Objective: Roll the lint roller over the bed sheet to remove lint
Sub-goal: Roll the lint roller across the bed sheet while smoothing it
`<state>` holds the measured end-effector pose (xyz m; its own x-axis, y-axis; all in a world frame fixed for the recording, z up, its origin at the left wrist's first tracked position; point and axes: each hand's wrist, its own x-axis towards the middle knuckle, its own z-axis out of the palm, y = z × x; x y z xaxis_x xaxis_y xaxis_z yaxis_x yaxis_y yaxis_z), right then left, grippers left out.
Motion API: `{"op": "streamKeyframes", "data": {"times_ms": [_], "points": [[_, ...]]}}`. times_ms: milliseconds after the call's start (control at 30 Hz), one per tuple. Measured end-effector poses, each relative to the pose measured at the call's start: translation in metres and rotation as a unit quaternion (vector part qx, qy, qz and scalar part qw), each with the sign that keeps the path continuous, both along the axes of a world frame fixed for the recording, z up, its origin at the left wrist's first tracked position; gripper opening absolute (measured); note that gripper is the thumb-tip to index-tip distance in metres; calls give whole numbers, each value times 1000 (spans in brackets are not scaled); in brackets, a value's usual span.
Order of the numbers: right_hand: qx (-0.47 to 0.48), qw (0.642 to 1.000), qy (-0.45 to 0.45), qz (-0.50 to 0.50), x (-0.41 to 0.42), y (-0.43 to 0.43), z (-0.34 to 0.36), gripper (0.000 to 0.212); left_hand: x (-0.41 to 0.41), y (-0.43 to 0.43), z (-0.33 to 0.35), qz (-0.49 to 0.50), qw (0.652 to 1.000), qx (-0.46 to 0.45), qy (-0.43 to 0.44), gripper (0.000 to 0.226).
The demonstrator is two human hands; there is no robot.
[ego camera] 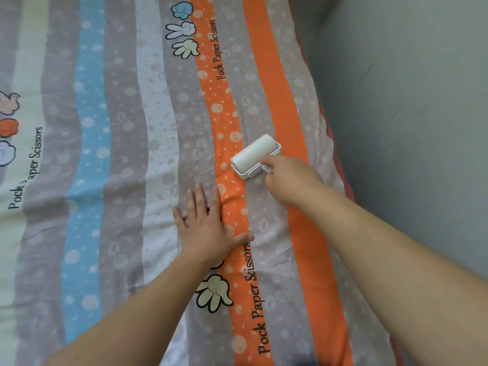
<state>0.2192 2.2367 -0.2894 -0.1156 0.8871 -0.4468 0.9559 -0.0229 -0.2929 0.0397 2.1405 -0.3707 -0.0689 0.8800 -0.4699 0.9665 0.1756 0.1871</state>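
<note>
A white lint roller (253, 155) lies on the striped bed sheet (126, 159), its drum across a grey stripe between two orange stripes. My right hand (291, 180) grips its handle from behind, index finger stretched forward along the frame; the handle is hidden under the hand. My left hand (207, 225) presses flat on the sheet just below and left of the roller, fingers straight and spread, thumb out to the right. The sheet has grey, orange, blue and pale stripes with cartoon hand prints and the words "Pock Paper Scissors".
A grey wall (409, 114) runs along the right side of the bed, close to the sheet's right edge, where a red mattress border (336, 143) shows. The sheet stretches wide to the left and far ahead, with light wrinkles near my hands.
</note>
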Motion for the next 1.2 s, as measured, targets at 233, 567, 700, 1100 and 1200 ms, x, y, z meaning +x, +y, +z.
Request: {"op": "streamKeyframes", "data": {"times_ms": [233,567,700,1100,1200], "points": [[-44,996,-73,20,53,-61,5,42,3,0,-2,1,1000,1,3,142],[-50,992,-113,11,107,-132,27,44,16,-33,-4,-32,999,40,1,109],[-57,991,-121,10,113,-137,31,44,17,-42,-6,-53,997,52,16,100],[-128,964,-226,65,118,-124,104,43,-15,-38,6,-20,989,131,-58,97],[-34,984,-164,54,83,-102,103,43,-32,-32,7,-1,994,106,-18,103]]}}
